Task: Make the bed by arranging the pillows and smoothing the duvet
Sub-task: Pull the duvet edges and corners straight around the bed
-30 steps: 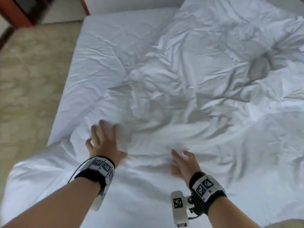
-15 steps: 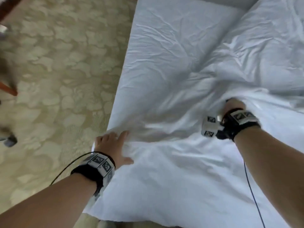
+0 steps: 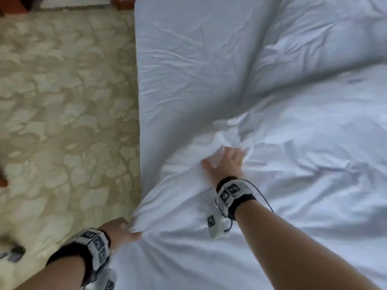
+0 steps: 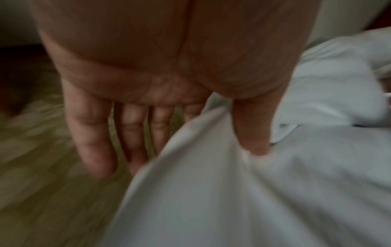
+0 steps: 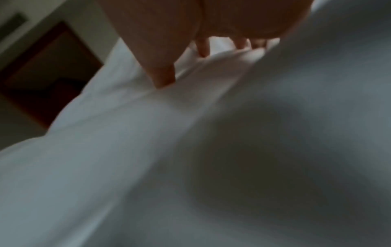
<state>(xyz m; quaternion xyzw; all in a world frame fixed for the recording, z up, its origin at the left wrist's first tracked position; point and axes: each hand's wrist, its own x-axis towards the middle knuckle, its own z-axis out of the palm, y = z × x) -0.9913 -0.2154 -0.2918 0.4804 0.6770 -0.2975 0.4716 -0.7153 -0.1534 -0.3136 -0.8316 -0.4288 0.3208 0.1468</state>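
Duvet (image 3: 261,206) first: it lies white and rumpled over the near and right part of the bed, its left edge hanging at the bedside above the patterned carpet (image 3: 62,111), while the bare fitted sheet (image 3: 188,59) shows further up. At the left, the left hand (image 3: 119,229) grips that hanging edge; the left wrist view shows the thumb (image 4: 251,127) pressing cloth from above with the fingers (image 4: 93,133) behind the fold, so its grip is closed on the duvet. Further right, the right hand (image 3: 226,164) has its grip on a bunched ridge of the same cover, fingers dug into the folds, thumb (image 5: 162,73) laid on top. To judge by the deep soft creases, the duvet is light, limp and puffy, not slippery but stretchy in the sense that it gathers wherever it is pulled; a pinch in the middle only makes a peak. It should handle best taken by the hem or corners, hands well apart, then drawn taut and flat. No pillow is plainly identifiable; the puffed white mass at upper right (image 3: 324,38) may be folded duvet.
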